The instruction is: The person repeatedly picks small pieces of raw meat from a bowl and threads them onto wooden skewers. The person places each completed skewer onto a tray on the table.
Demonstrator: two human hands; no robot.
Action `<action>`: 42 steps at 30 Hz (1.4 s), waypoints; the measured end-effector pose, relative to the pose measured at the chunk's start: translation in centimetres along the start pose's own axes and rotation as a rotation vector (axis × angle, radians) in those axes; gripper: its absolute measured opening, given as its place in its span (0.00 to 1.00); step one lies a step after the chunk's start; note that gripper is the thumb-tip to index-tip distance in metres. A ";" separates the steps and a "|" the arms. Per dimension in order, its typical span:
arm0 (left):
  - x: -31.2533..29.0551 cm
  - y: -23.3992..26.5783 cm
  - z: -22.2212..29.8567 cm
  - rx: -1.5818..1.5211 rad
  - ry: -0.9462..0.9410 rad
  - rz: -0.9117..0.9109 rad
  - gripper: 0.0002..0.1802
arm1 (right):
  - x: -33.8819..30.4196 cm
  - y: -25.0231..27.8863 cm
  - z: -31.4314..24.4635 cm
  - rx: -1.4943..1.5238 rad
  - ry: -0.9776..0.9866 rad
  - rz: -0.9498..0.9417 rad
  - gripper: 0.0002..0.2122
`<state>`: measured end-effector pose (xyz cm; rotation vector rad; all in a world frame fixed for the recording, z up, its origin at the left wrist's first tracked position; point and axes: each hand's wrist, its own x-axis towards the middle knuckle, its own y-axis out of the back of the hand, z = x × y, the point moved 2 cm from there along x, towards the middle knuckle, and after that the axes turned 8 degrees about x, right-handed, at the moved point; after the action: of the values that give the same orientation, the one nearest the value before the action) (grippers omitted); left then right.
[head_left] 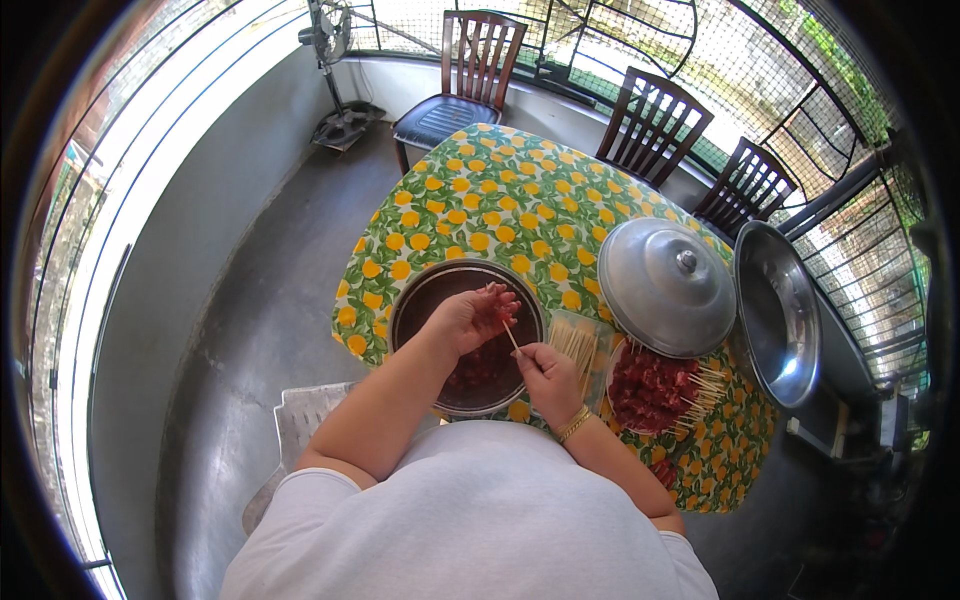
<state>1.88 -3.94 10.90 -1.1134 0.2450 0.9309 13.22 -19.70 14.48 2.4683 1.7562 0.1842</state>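
My left hand (472, 316) is over a large round metal pot (397, 325), palm turned up and fingers curled around a small piece of raw red meat (506, 316). The thin wooden skewer (512, 337) slants up to that meat, its lower end pinched in my right hand (548, 380) at the pot's right rim. How far the tip goes into the meat is too small to tell. Dark red marinade with meat pieces (480, 368) fills the pot's bottom, partly hidden by my arm. Beside my right hand lies a clear tray of bare skewers (574, 342).
Right of the tray, a plate holds meat threaded on skewers (650, 390), ends pointing right. Behind it rests a domed metal lid (665, 285); a big metal basin (778, 315) leans at the table's right edge. Wooden chairs (655, 125) and a standing fan (335, 80) surround the lemon-print tablecloth (470, 200).
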 end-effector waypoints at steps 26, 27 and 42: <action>7.2 5.8 -0.3 1.821 -0.508 0.470 0.15 | 0.4 1.2 1.5 0.227 -0.373 0.026 0.07; 8.0 6.3 -0.7 1.994 -0.465 0.504 0.15 | 0.2 1.1 1.4 0.218 -0.363 0.022 0.07; 5.4 6.5 -1.5 1.040 0.052 0.045 0.16 | -1.0 2.0 1.8 0.249 -0.348 -0.027 0.06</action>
<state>0.80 -1.57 2.72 -0.1676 0.7018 0.6575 15.04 -21.34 12.94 2.4416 1.7445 -0.4662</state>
